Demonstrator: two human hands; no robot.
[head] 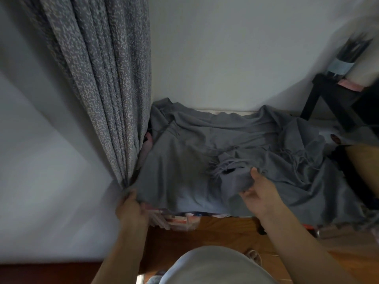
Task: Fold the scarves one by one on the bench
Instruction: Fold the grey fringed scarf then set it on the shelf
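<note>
Grey fabric is seen spread in loose folds over the bench (205, 222), whose wooden front shows below the near edge: it is a large grey scarf (205, 144), rumpled toward the right and reaching back to the white wall (225, 48). The near left corner of the scarf is gripped by the left hand (130, 208), with the fingers curled over the hem just beside the foot of a speckled grey curtain (98, 78). A bunched part near the middle, where the fringe (217, 169) lies, is pinched by the right hand (260, 195), thumb on top and fingers tucked beneath the cloth. Patterned pink and white material (176, 220) is partly uncovered under the near hem, between the two hands. At the far right a dark stool (332, 99) is set against the wall, though what is stacked on it is too blurred to be made out.
</note>
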